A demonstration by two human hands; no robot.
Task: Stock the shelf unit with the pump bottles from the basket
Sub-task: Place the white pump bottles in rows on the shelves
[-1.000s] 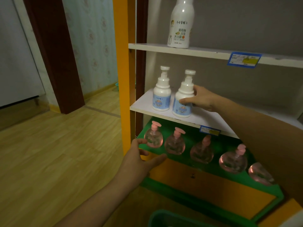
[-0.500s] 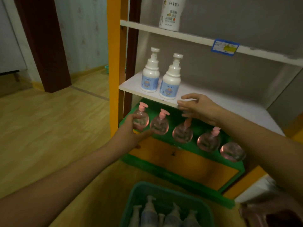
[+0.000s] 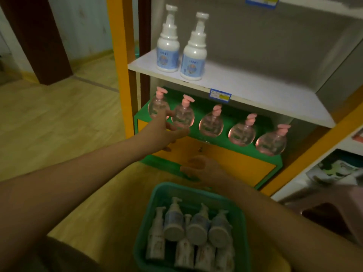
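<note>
Two white pump bottles (image 3: 168, 48) with blue labels stand side by side at the left end of the white middle shelf (image 3: 255, 93). A green basket (image 3: 149, 220) on the floor below holds several more white pump bottles (image 3: 196, 230) lying down. My left hand (image 3: 165, 132) reaches up to the green bottom ledge, fingers spread by the two leftmost round pink bottles (image 3: 182, 114), holding nothing. My right hand (image 3: 202, 167) hangs blurred in front of the orange panel, above the basket's far rim, fingers relaxed and empty.
Several round clear bottles with pink pumps line the green ledge (image 3: 265, 154). An orange post (image 3: 119, 55) frames the unit's left side. A blue price tag (image 3: 219, 95) is stuck on the shelf's front edge. A wooden floor (image 3: 49, 124) lies to the left.
My right hand has let go of the second white bottle and dropped from the middle shelf toward the basket. The view has tilted down, bringing the basket in.
</note>
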